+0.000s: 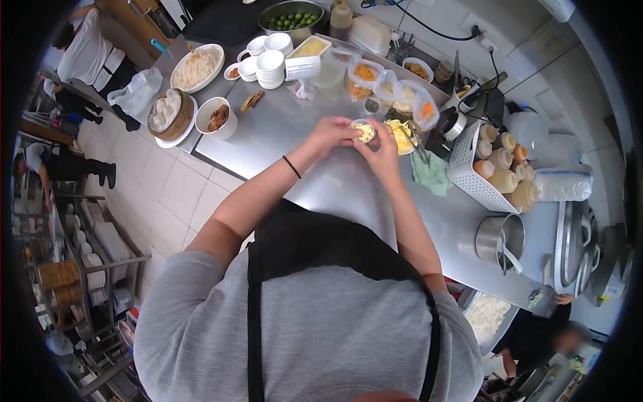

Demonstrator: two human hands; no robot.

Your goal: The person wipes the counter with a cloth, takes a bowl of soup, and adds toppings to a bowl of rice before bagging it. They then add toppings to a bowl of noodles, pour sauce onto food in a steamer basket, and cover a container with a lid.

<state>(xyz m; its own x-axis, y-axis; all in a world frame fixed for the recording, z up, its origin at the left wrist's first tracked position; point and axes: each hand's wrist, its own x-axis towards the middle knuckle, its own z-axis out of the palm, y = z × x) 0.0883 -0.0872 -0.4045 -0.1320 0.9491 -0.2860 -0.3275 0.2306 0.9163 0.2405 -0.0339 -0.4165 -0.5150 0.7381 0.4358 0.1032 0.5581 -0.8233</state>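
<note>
Both of my hands meet over the steel counter around a small clear cup (363, 132) with pale yellow shreds in it. My left hand (329, 136) has its fingers closed on the cup's left side. My right hand (382, 149) grips the same cup from the right, fingers bent at its rim. Just right of my right hand is a bowl of yellow shreds (404, 138) with tongs (419, 149) lying across it. A small cup of dark bits (372, 105) stands beyond my fingers.
Bags of shredded food (365, 72) line the back. Stacked white cups (270, 69), a rice bowl (197, 68), a bamboo steamer (167, 110) and a white tub (216, 119) stand left. Right are a green cloth (432, 173), a bottle basket (467, 163) and a pot (500, 234). Other people stand left and lower right.
</note>
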